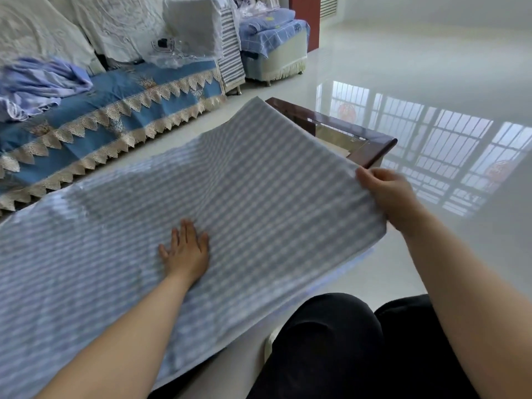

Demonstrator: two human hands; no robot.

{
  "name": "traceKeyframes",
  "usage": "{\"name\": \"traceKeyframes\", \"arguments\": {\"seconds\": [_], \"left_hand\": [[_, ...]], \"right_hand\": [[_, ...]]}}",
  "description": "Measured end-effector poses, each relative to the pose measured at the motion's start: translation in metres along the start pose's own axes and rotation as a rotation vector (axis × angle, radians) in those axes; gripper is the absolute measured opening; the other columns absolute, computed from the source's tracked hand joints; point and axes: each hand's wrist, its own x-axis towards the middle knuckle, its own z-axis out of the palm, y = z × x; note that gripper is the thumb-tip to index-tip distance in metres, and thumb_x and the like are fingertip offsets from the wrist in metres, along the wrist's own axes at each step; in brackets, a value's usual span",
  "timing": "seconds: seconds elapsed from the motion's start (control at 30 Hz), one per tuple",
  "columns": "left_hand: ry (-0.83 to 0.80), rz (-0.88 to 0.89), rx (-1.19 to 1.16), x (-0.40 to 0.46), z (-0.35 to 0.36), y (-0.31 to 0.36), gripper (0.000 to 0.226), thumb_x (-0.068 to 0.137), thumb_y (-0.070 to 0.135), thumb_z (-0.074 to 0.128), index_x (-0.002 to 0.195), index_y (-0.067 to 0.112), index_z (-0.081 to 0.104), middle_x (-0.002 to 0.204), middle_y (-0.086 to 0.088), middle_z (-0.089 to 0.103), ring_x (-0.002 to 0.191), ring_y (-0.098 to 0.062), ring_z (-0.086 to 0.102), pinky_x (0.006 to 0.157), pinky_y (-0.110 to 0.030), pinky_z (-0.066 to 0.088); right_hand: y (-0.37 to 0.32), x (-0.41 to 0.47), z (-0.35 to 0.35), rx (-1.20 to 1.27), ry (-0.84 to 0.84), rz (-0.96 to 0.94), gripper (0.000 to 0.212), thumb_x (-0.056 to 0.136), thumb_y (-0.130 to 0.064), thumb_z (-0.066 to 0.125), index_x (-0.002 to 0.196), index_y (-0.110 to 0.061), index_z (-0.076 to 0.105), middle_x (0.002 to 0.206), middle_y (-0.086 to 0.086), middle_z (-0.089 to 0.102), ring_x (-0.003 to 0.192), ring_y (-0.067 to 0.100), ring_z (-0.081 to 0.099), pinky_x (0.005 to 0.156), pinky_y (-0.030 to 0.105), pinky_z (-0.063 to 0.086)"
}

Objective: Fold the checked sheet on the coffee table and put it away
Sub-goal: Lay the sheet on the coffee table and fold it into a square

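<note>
The blue and white checked sheet (259, 182) lies spread over the coffee table (371, 142), whose dark wooden far corner and glass top show beyond the cloth. My left hand (185, 250) lies flat on the middle of the sheet, fingers straight. My right hand (388, 194) grips the sheet's right edge and holds that end lifted off the table. The cloth looks blurred. The near edge of the sheet hangs over the table's front, by my knees.
A sofa (121, 110) with a blue lace-trimmed cover runs along the left, with crumpled pale blue bedding (40, 82) on it. A covered seat (273, 44) stands at the back. Glossy white floor (403, 82) stretches to the right. My legs in black trousers (331, 341) are at the bottom.
</note>
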Motion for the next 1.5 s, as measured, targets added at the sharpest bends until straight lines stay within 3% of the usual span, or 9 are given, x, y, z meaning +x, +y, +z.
{"name": "traceKeyframes", "arguments": {"seconds": [0.17, 0.37, 0.53, 0.7, 0.8, 1.03, 1.23, 1.33, 1.5], "left_hand": [[-0.044, 0.024, 0.034, -0.002, -0.002, -0.002, 0.060, 0.101, 0.049, 0.009, 0.154, 0.024, -0.003, 0.161, 0.007, -0.012, 0.149, -0.019, -0.006, 0.116, -0.055, -0.002], [-0.049, 0.038, 0.040, -0.004, -0.003, -0.001, 0.058, 0.100, 0.051, 0.005, 0.153, 0.030, -0.007, 0.160, 0.008, -0.014, 0.148, -0.019, -0.009, 0.116, -0.055, -0.003], [-0.010, 0.048, 0.031, -0.004, 0.001, -0.003, 0.064, 0.098, 0.055, 0.004, 0.154, 0.024, -0.005, 0.161, 0.008, -0.013, 0.148, -0.015, -0.009, 0.116, -0.055, -0.004], [0.006, 0.046, 0.032, -0.004, 0.003, -0.003, 0.065, 0.097, 0.056, 0.004, 0.154, 0.024, -0.005, 0.161, 0.007, -0.013, 0.148, -0.015, -0.007, 0.117, -0.054, -0.003], [0.031, 0.052, 0.027, -0.005, 0.003, -0.004, 0.064, 0.098, 0.056, 0.006, 0.154, 0.025, 0.000, 0.161, 0.005, -0.009, 0.148, -0.017, -0.006, 0.117, -0.054, -0.002], [0.328, 0.553, 0.116, -0.029, 0.002, 0.004, 0.050, 0.090, 0.047, 0.036, 0.125, 0.019, 0.057, 0.133, -0.008, 0.054, 0.119, -0.031, 0.053, 0.100, -0.048, 0.035], [0.059, 0.480, 0.067, -0.041, -0.002, 0.013, 0.082, 0.079, 0.074, 0.001, 0.151, 0.038, 0.014, 0.161, 0.005, 0.005, 0.148, -0.020, 0.003, 0.117, -0.050, 0.003], [0.018, 0.444, 0.040, -0.043, -0.009, 0.007, 0.102, 0.068, 0.085, -0.007, 0.152, 0.032, 0.014, 0.161, 0.005, 0.012, 0.147, -0.019, 0.014, 0.116, -0.045, 0.014], [0.082, 0.566, 0.081, -0.060, -0.012, -0.001, 0.113, 0.063, 0.091, -0.011, 0.150, 0.029, 0.025, 0.153, 0.004, 0.034, 0.137, -0.020, 0.033, 0.107, -0.040, 0.028]], "right_hand": [[0.041, 0.004, -0.017, -0.520, -0.171, 0.299, 0.037, 0.088, -0.041, 0.062, 0.069, -0.009, 0.061, 0.071, 0.006, 0.058, 0.062, 0.016, 0.051, 0.066, 0.027, 0.040], [0.038, 0.012, 0.012, -0.301, -0.190, 0.261, 0.066, 0.096, -0.059, 0.028, 0.121, -0.008, 0.062, 0.127, 0.012, 0.057, 0.120, 0.029, 0.052, 0.105, 0.039, 0.037], [0.035, 0.023, 0.023, -0.299, -0.127, 0.015, 0.021, 0.089, -0.029, 0.064, 0.100, -0.011, 0.061, 0.095, 0.005, 0.063, 0.086, 0.023, 0.059, 0.075, 0.030, 0.044], [0.060, 0.030, 0.020, -0.423, -0.102, 0.093, 0.043, 0.085, -0.053, 0.055, 0.079, -0.010, 0.056, 0.074, 0.009, 0.055, 0.079, 0.025, 0.054, 0.066, 0.034, 0.038], [0.056, 0.035, 0.033, -0.204, -0.089, 0.181, 0.058, 0.091, -0.058, 0.046, 0.102, -0.001, 0.056, 0.088, 0.012, 0.057, 0.093, 0.026, 0.055, 0.077, 0.036, 0.042], [0.055, 0.032, 0.044, -0.306, -0.073, 0.191, 0.053, 0.096, -0.054, 0.039, 0.073, -0.008, 0.050, 0.074, 0.008, 0.048, 0.079, 0.023, 0.048, 0.064, 0.032, 0.033], [0.047, 0.018, 0.024, 0.065, -0.294, 0.353, 0.043, 0.089, -0.033, 0.065, 0.114, 0.001, 0.062, 0.103, 0.016, 0.068, 0.082, 0.028, 0.067, 0.075, 0.041, 0.058], [0.043, 0.002, -0.004, 0.162, -0.547, 0.420, 0.047, 0.080, -0.032, 0.072, 0.113, -0.001, 0.063, 0.102, 0.014, 0.071, 0.082, 0.026, 0.071, 0.069, 0.038, 0.060], [0.077, -0.014, -0.039, -0.451, -0.425, 0.357, 0.047, 0.075, -0.039, 0.078, 0.103, -0.002, 0.068, 0.100, 0.013, 0.069, 0.085, 0.024, 0.063, 0.075, 0.031, 0.051]]}}
